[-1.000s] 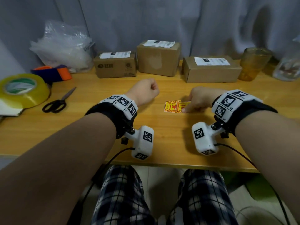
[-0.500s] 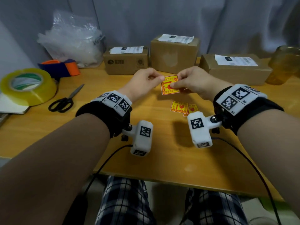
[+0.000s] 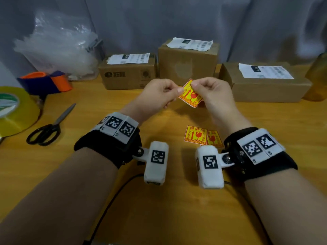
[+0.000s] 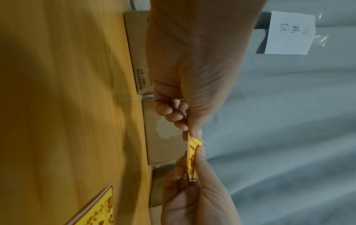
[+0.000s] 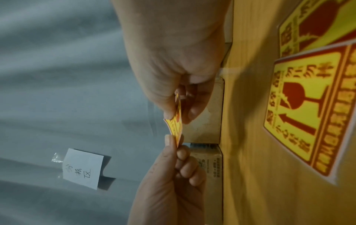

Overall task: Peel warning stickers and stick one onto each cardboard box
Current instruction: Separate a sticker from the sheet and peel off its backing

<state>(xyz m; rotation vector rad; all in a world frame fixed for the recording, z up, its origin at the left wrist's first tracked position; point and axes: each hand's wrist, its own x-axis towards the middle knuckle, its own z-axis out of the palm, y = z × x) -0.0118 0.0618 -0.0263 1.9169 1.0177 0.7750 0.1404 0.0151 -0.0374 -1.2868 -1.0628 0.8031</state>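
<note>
We count three cardboard boxes beyond our hands: the left box [image 3: 127, 73], the middle box [image 3: 188, 61] and the right box [image 3: 265, 82], each with one white paper label on top, so three labels. We count three warning stickers: one held sticker [image 3: 191, 96] pinched between our left hand [image 3: 157, 98] and right hand [image 3: 215, 98], and two on the worktop [image 3: 159, 209] just nearer than our hands, a full sticker [image 3: 196, 135] overlapping a partly covered sticker [image 3: 214, 138]. Left of our left hand we count one pair of scissors [image 3: 47, 128], one yellow tape roll [image 3: 16, 110], one orange-and-blue item [image 3: 46, 82] and one clear plastic bag [image 3: 58, 48]. Right of our right hand stands one amber container [image 3: 316, 78].
</note>
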